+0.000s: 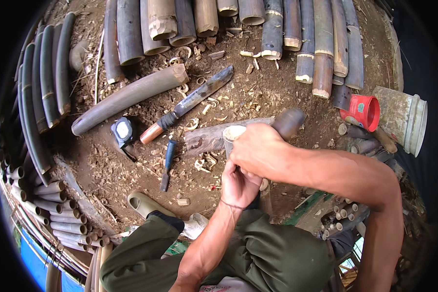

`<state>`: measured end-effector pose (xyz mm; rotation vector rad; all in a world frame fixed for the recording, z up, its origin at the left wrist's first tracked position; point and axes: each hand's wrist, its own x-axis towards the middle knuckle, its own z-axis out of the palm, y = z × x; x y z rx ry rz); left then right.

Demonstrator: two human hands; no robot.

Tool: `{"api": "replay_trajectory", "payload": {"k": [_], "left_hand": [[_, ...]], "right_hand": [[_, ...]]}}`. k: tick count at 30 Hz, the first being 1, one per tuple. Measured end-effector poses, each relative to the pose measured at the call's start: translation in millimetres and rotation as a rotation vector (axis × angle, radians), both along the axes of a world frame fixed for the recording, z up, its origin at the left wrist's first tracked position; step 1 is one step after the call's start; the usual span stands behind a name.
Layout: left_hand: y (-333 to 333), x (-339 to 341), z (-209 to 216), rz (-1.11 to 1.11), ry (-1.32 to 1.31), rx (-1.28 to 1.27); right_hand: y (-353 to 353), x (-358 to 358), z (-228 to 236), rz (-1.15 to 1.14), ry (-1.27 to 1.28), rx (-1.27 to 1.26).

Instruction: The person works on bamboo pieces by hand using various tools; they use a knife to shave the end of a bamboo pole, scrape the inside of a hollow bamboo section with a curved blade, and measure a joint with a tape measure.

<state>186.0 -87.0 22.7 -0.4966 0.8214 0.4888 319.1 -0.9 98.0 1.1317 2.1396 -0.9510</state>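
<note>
In front of my knees a bamboo tube (228,139) points its pale cut end away from me. My left hand (240,185) is closed round its lower part, with the fingers partly hidden. Over it crosses my right hand (259,148), closed on what looks like a mallet; its dark rounded head (289,122) is smeared by motion and the handle is hidden by the fist. Behind the tube, a split bamboo piece (204,137) lies on the ground. To the left are a blue-handled chisel (169,160), a large knife (190,103) and a tape measure (123,130).
A thick bamboo length (131,99) lies beyond the tape measure. Bamboo tubes (323,58) line the far side, more (68,216) are stacked at left. A red container (360,113) and a dirty bucket (399,117) lie at right. Shavings litter the dirt floor (107,170).
</note>
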Motion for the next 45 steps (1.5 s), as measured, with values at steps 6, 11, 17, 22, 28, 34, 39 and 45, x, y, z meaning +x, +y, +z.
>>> {"api": "replay_trajectory", "payload": {"k": [6,11,17,22,28,34,39,45], "left_hand": [[-8.8,-26.0,-10.4,-0.392,-0.175,0.396],[-46.9,-62.0,44.5,-1.211,0.048,1.192],[-41.9,-128.5,34.2,-1.375,0.687,1.181],[56.4,-136.8,36.6,-1.628,0.870,1.424],[147.6,-6.3,109.9,-2.298,0.559,1.944],[130.5,79.6,126.5,-2.644,0.221,2.353],[150.7,11.2,129.0,-2.558,0.201,2.169],[81.2,-101.1,69.9,-2.181,0.394,1.777]], "right_hand": [[-37.8,24.8,-12.9,-0.261,-0.004,-0.070],[-156.4,-15.5,-15.4,-1.392,0.324,-0.055],[-140.8,-74.9,-42.1,-1.772,0.554,-0.616],[-106.7,-97.3,-66.8,-1.931,0.865,-0.604],[-120.7,-68.9,-57.3,-2.477,1.887,-0.858],[-118.4,-66.8,-43.8,-2.609,1.982,-1.000],[-160.6,-88.5,-73.6,-2.171,2.278,-1.408],[-172.8,-82.0,-61.3,-2.361,1.310,-1.150]]}}
